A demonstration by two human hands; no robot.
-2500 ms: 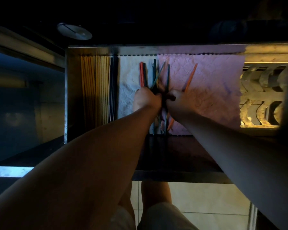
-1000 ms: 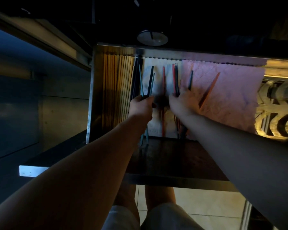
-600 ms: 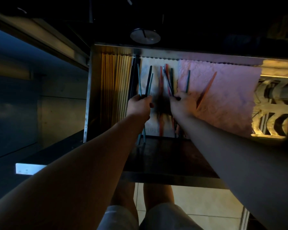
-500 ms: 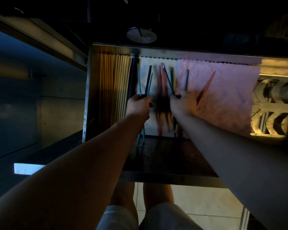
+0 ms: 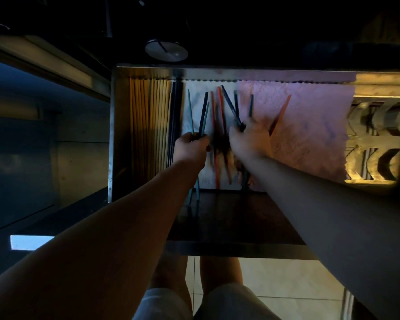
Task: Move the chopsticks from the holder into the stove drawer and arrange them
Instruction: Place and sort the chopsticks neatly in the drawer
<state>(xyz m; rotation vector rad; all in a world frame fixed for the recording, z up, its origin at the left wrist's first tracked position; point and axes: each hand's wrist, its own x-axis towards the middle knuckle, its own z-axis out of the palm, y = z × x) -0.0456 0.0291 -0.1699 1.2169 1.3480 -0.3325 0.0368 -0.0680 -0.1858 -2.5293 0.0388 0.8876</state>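
loose coloured chopsticks (image 5: 219, 116) lie splayed on the liner in the stove drawer (image 5: 112, 135). the left grip (image 5: 191, 147) curls round a few blue chopsticks (image 5: 203, 114) at mid-length; the right grip (image 5: 247, 139), blurred, pinches a dark chopstick (image 5: 231, 105). they look light, stiff and slick, likely to roll, and are best bundled and held mid-length.

**Steel, wood and quilted paper**

The drawer (image 5: 112, 135) is bare metal with a dull shine. Its liner (image 5: 310, 125) looks like matt, embossed paper towel. The pale chopsticks (image 5: 148, 125) appear wooden. The coloured chopsticks (image 5: 203, 112) look smooth, perhaps plastic. The floor tiles (image 5: 275, 278) gleam.

No text, label or number is legible anywhere.
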